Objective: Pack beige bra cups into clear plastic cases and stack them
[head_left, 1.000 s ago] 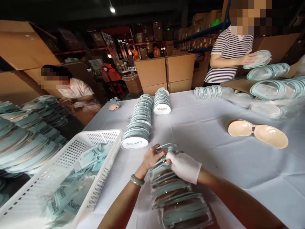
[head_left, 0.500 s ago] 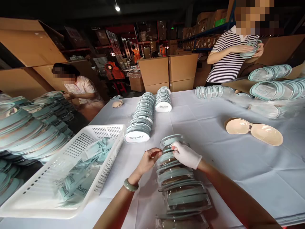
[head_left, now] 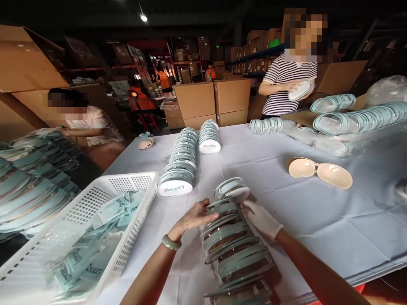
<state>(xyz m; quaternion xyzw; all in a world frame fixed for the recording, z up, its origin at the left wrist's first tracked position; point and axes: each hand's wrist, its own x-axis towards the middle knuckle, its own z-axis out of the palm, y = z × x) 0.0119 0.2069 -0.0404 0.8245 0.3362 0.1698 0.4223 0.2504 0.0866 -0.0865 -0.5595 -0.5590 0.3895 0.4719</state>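
Observation:
A row of clear oval cases with mint-green rims [head_left: 232, 250] runs toward me along the white-covered table. My left hand [head_left: 195, 218], bare with a pale bangle at the wrist, grips the left edge of an oval case [head_left: 222, 206] near the row's far end, thumb in front. On the opposite side, my right hand [head_left: 262, 218] in a white glove presses its fingers to the right edge of the cases; its fingertips are partly hidden. Just beyond, a case with a white "beauty" face [head_left: 238, 195] leans at the row's end.
To my left is a white perforated basket [head_left: 149, 178] with mint sachets. Two rows of lettered cases [head_left: 174, 187] stand ahead. An open beige bra-cup-shaped piece [head_left: 333, 174] lies right. A person in stripes [head_left: 276, 80] handles a case; another person [head_left: 89, 123] sits left.
My gloved hand has moved down along the right side of the row, and a lettered white face now shows at its far end. My left hand has shifted slightly closer. The view has turned right.

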